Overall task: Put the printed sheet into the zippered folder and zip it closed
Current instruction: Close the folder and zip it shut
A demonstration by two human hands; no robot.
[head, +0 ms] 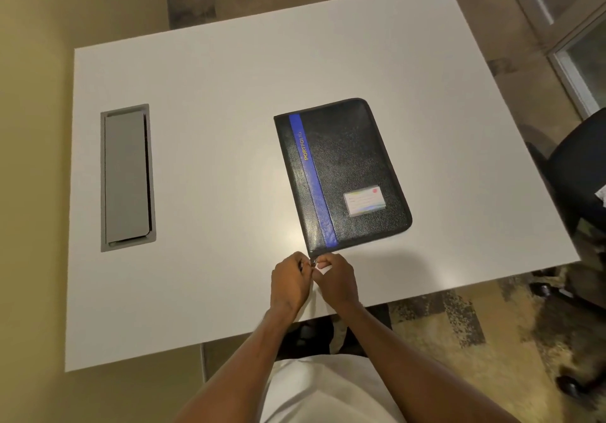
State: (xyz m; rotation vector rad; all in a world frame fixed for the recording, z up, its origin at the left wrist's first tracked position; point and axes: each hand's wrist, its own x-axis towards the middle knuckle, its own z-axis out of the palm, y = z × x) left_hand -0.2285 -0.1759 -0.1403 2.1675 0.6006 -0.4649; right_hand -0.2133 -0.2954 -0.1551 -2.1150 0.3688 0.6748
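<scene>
White rectangular counter [229, 94], matte surface, set at an angle to the camera. A grey rectangular hatch [128, 178] is recessed flush into its left portion. One item lies flat on the right portion: a black zippered folder [357, 166] with a blue stripe lettered "PORTFOLIO" and a small card window, its wording too blurred to read.

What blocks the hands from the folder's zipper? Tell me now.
Nothing visible does. Both the left hand and the right hand are already at the zipper pull by the near-left corner of the closed zippered folder.
</scene>
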